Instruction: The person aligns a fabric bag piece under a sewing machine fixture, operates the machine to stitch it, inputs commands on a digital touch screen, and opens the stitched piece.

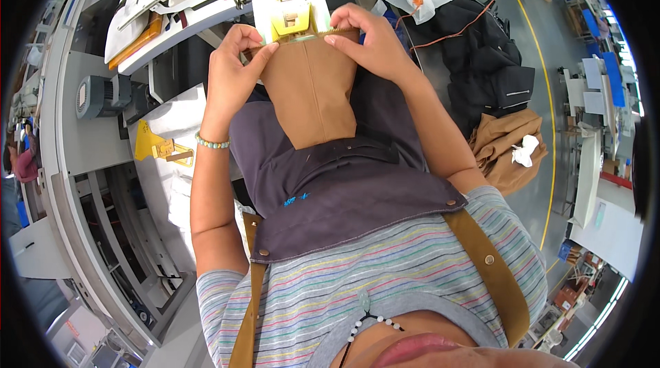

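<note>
A white table (pixel 213 14) curves away toward eleven o'clock from the middle of the view. At ten o'clock, a flat orange-yellow piece (pixel 141 43) and white sheets (pixel 133 20) lie at its end. A bright machine bed (pixel 320 5) at twelve o'clock bears a yellow fixture (pixel 292 19); the brown fabric panel (pixel 313 86) reaches back from there over the aproned lap (pixel 251 134). At two o'clock, a grey surface (pixel 430 65) carries a heap of black cloth (pixel 485 51). At nine o'clock, a yellow template (pixel 145 141) rests on a white sheet-like surface (pixel 180 115).
</note>
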Demonstrator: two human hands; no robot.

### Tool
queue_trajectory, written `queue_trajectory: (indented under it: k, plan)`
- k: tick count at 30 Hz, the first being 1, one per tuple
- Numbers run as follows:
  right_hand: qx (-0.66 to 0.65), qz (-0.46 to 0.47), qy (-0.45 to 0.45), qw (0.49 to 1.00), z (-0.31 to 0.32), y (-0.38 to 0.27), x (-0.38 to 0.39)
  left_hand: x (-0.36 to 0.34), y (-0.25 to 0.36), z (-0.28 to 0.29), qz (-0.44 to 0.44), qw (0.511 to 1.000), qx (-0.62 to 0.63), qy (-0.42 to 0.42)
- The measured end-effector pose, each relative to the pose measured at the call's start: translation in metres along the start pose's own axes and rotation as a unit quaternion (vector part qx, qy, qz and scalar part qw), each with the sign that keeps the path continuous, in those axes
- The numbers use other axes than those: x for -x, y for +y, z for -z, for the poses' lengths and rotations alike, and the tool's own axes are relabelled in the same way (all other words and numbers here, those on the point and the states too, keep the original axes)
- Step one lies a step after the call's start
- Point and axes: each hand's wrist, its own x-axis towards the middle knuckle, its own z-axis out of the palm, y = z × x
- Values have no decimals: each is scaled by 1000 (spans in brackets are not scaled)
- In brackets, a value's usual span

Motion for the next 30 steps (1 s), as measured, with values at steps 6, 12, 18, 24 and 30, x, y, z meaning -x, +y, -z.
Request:
queue_trajectory:
  k: [6, 12, 18, 24, 30]
  plan:
    - [-20, -15, -16, 1000, 2, 13, -18, -15, -11, -3, 16, 999, -31, 39]
    - [-16, -18, -8, 1000, -1, 29, -29, -20, -14, -7, 17, 995, -64, 70]
    - [-10, -37, 0, 999, 0, 26, -47, -35, -21, -3, 8, 992, -90, 84]
    - [-98, -13, 98, 990, -5, 62, -52, -56, -64, -9, -92, 956, -267, 77]
    - [-86, -35, 109, 990, -31, 73, -62, -54, -88, 1, 29, 992, -101, 74]
